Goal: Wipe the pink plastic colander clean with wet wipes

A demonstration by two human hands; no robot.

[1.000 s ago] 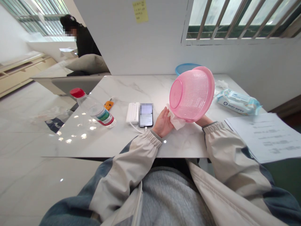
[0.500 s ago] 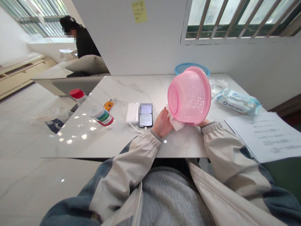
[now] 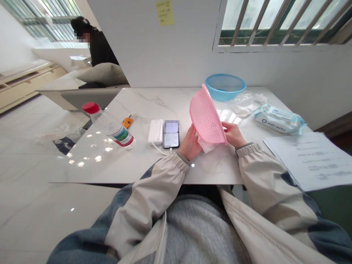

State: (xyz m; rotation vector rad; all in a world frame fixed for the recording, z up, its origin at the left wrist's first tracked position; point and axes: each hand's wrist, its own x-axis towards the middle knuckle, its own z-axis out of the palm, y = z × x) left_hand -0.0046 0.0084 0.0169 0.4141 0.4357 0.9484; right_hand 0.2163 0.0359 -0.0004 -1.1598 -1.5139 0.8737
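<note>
Observation, head camera. We see a pink plastic basket [image 3: 206, 114] with a perforated mesh wall, held above the marble counter [image 3: 143, 110] near its middle, tilted up on its rim with the opening turned right. It is not resting on the counter as far as we can tell.

Left hand [image 3: 190, 143]: the grip is closed on a crumpled white wipe [image 3: 205, 145], pressing it against the near, lower part of the basket's outer wall. Right hand [image 3: 233, 134]: the grip is closed on the basket, fingers curled at the rim on its right side. Both cuffs of the beige-and-blue jacket [image 3: 264, 172] rest at the near edge of the counter.

Left of the hands lie a smartphone [image 3: 171, 134], its screen blurred, and a white power bank [image 3: 155, 131], joined by a white cable. Further left are an orange key-shaped item [image 3: 127, 122] and a plastic water bottle [image 3: 110, 126] with a red cap, lying on its side. Far right of the basket sit a blue plastic basin [image 3: 225, 87] and a clear plastic bag [image 3: 244, 104]. Right of these lies a pack of wet wipes [image 3: 279, 120]. Printed papers [image 3: 310, 160] overlap the counter's right edge, their text blurred.
</note>
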